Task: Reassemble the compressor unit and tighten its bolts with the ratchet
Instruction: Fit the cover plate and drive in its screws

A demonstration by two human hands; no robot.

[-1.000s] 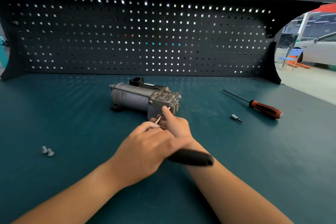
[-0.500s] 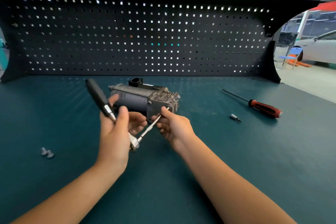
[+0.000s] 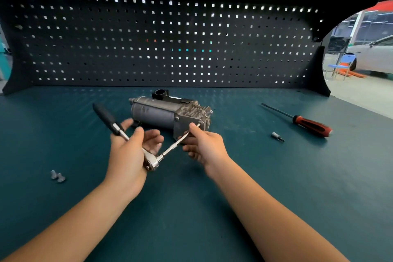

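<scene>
Compressor [image 3: 161, 112]: lies on its side, mid-bench [image 3: 191, 219], near the pegboard [image 3: 170, 38]. Grey motor barrel to the left, finned head w/ flat end plate to the right, plate facing the person.
Handling: looks like cast metal, so prob. heavy & rigid. Won't flex, but the round barrel could roll or skid once torque goes on. Fins & black port on top seem the parts to spare.
Where to hold: barrel or plate edge, pressed down to the bench, not the fins.
Ratchet [image 3: 152, 162]: head low betw. both hands, black handle up-left, thin extension bar [image 3: 173, 148] running up-right to the plate.
L hand [image 3: 127, 153]: thumb & fingers curled loosely round the ratchet shank just above its head.
R hand [image 3: 204, 147]: thumb & forefinger pinch the bar's far end, tip at the plate. Other fingers tucked under.
Bolts: seated bolt [image 3: 176, 119] in a plate corner, two loose bolts [image 3: 57, 176] well off to the left.
Other: small bit [image 3: 277, 135] near red-handled screwdriver [image 3: 308, 125], right side.
Risk: tip may slip off if the bar tilts.
</scene>
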